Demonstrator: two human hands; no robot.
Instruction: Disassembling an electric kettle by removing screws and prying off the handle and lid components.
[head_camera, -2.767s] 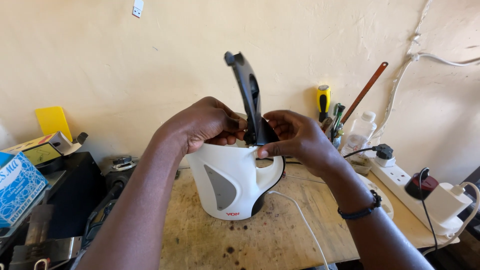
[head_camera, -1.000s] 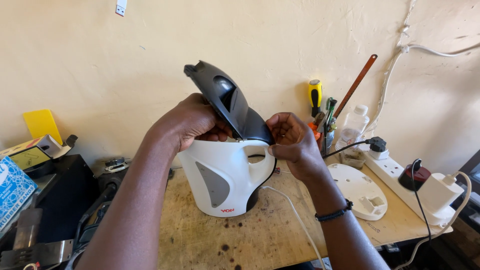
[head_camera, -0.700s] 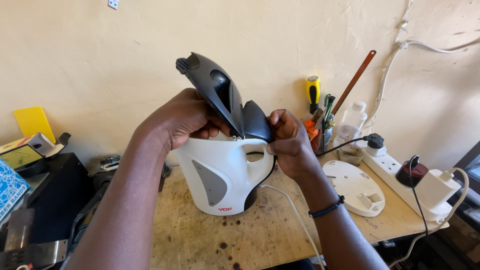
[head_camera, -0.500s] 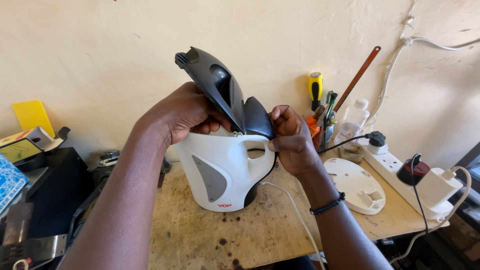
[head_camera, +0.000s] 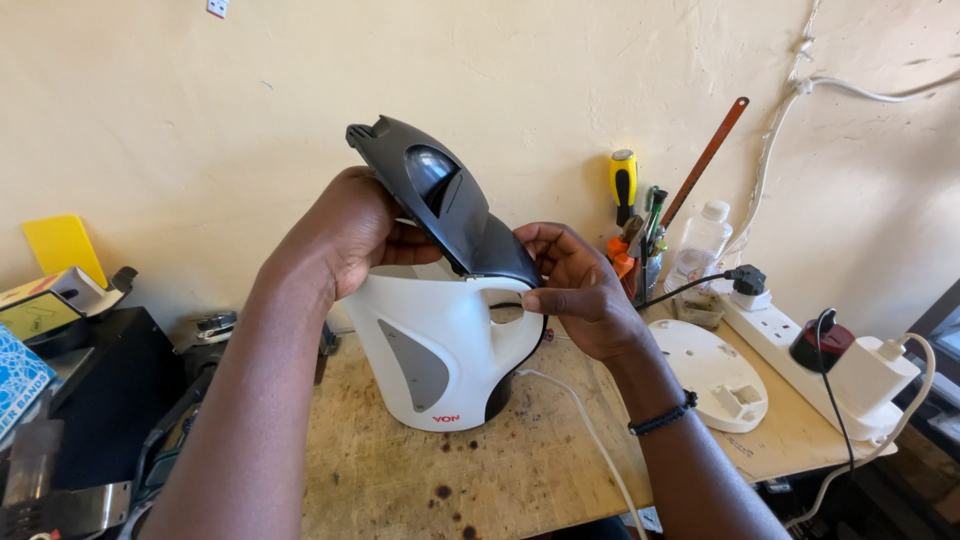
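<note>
Workbench (head_camera: 560, 470): a worn, stained wooden top against a cream wall; everything below stands on it or above it.
Kettle (head_camera: 440, 350): white plastic electric kettle with a grey window on its side, upright at the middle of the bench, right in front of me. I cannot see whether anything is inside it.
Lid (head_camera: 440, 200): dark grey, swung up and tilted back over the kettle's mouth, its rear end meeting the top of the handle.
My left hand (head_camera: 345, 235): curled over the kettle's rim behind the raised lid, fingers bent and close together, touching the lid's underside.
My right hand (head_camera: 580, 290): at the top of the kettle's handle, thumb and forefinger pinching the rear edge of the lid; a black band sits on that wrist.
Kettle base (head_camera: 715, 370): round white disc, lying flat to the right, apart from the kettle.
Power strip (head_camera: 800, 345): white, further right, with 3 plugs in it.
Clear bottle (head_camera: 700, 240): by the wall; contents not discernible.
Tool holder (head_camera: 645, 265): small pot holding a yellow-handled screwdriver (head_camera: 623, 185) and other tools.
</note>
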